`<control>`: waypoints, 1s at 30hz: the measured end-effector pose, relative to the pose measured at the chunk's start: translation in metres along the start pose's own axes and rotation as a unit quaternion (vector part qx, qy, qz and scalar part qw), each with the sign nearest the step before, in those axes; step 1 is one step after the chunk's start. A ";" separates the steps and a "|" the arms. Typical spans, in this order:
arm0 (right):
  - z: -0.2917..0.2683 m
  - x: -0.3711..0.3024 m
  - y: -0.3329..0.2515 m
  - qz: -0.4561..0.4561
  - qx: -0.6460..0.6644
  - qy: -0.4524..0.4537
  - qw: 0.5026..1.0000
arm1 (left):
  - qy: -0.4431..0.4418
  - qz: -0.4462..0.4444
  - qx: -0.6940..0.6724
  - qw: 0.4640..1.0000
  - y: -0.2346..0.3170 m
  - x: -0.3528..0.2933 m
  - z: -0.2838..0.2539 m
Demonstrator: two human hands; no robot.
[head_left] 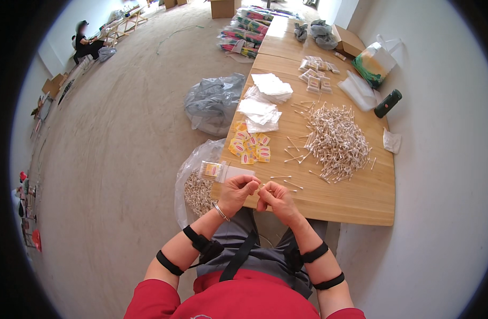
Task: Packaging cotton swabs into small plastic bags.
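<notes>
Fingers (253,187) of both hands pinch a small bunch of cotton swabs (261,187) over the near edge of the wooden desk (355,199), left hand (236,194) meeting right hand (276,200). One filled clear packet (217,170) lies just beside them. By the look of it, most work remains: a bristly heap of loose swabs (337,141), yellow labels (249,146) and flat white bags (262,109) wait farther out.

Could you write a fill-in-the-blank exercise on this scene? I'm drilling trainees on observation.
1. Both hands, left hand and right hand, meet at the near edge of the long ____ table.
2. The big loose heap of white cotton swabs lies on the person's ____ side.
3. The small yellow paper labels lie just ____ of that heap.

Missing words: wooden; right; left
</notes>
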State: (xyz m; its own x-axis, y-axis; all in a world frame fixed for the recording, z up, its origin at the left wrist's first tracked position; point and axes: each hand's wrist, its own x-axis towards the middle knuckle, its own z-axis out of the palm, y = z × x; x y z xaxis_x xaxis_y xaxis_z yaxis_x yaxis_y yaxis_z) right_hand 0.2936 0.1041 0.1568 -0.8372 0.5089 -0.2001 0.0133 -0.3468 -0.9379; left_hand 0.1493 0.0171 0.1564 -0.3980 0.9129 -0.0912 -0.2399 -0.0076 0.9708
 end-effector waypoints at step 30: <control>-0.119 -0.015 0.036 -0.073 -0.392 0.358 0.844 | -0.054 0.159 0.475 0.864 -0.058 0.019 0.003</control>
State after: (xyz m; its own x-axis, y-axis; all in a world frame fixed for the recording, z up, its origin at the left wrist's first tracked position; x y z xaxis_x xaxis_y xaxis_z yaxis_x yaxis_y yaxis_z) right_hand 0.3717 0.1780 0.0919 -0.3208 0.9440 0.0766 0.5315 0.2464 -0.8104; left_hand 0.1581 0.0363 0.0991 -0.2132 0.9593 0.1850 0.7209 0.0267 0.6926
